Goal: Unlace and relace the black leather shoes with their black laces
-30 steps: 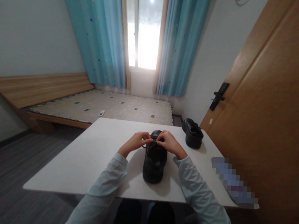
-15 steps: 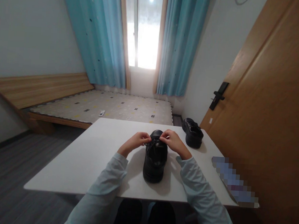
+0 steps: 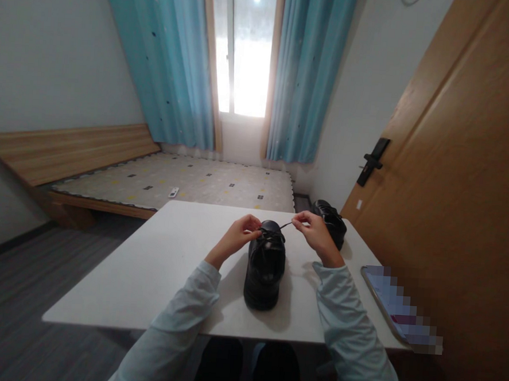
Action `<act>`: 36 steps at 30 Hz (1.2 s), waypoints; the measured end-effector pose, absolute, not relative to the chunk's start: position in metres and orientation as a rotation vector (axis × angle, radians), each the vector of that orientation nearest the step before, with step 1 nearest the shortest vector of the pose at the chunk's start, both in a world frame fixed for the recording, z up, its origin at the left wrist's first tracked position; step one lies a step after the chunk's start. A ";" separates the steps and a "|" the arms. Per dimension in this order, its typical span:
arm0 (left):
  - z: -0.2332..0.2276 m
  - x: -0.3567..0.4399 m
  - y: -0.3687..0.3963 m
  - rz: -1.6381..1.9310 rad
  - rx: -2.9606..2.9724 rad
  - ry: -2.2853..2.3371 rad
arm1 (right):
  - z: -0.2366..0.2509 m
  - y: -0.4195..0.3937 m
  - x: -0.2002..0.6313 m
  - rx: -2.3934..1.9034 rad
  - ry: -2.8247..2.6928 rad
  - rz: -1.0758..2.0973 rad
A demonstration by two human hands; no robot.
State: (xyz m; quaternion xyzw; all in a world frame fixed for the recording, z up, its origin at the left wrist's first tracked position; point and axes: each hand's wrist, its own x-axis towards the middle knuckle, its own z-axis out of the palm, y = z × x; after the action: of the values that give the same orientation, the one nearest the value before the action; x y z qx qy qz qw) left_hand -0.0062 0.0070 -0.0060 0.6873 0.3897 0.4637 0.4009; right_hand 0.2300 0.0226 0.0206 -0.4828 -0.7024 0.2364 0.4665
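Black shoe on table, right hand pinching lace now drawn outward, left hand gripping knot.

Bed, curtains, wooden door.

Black leather-look lace-up shoe: smooth upper, soft sheen. Thin black cord lace: matt. White rectangular table: smooth, matt top. Second black shoe: same slightly glossy finish. Pale blue cloth sleeves: soft, matt. Orange-brown wooden door: smooth grained veneer, matt black handle. Turquoise cloth curtains: matt, pleated.
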 end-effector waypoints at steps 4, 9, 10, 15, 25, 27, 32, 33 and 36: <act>-0.005 -0.006 0.006 1.159 1.780 1.008 | 0.019 0.024 0.231 -1.149 -1.707 0.602; -0.006 -0.007 0.006 1.158 1.823 1.025 | 0.020 0.023 0.229 -1.079 -1.652 0.686; -0.006 -0.007 0.005 1.157 1.839 1.017 | 0.020 0.023 0.228 -1.069 -1.636 0.709; -0.004 -0.007 0.004 1.130 1.939 1.050 | 0.022 0.023 0.229 -1.062 -1.527 0.824; -0.002 -0.007 0.003 1.093 2.025 1.137 | 0.017 0.027 0.239 -1.137 -1.375 0.972; -0.002 -0.007 0.003 1.071 2.040 1.154 | 0.016 0.029 0.244 -1.148 -1.335 0.965; 0.000 -0.006 0.002 1.023 2.074 1.164 | 0.020 0.031 0.258 -1.022 -1.213 0.993; 0.000 -0.006 0.002 1.023 2.077 1.160 | 0.021 0.029 0.258 -0.975 -1.202 1.017; 0.000 -0.006 0.001 1.044 2.082 1.138 | 0.027 0.023 0.257 -0.856 -1.207 1.129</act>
State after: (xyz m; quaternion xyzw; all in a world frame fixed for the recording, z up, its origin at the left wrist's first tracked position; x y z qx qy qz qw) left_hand -0.0056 0.0008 -0.0004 0.7731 0.4224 0.3878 0.2711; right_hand 0.2570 0.0230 0.0274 -0.3690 -0.5200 0.4866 0.5972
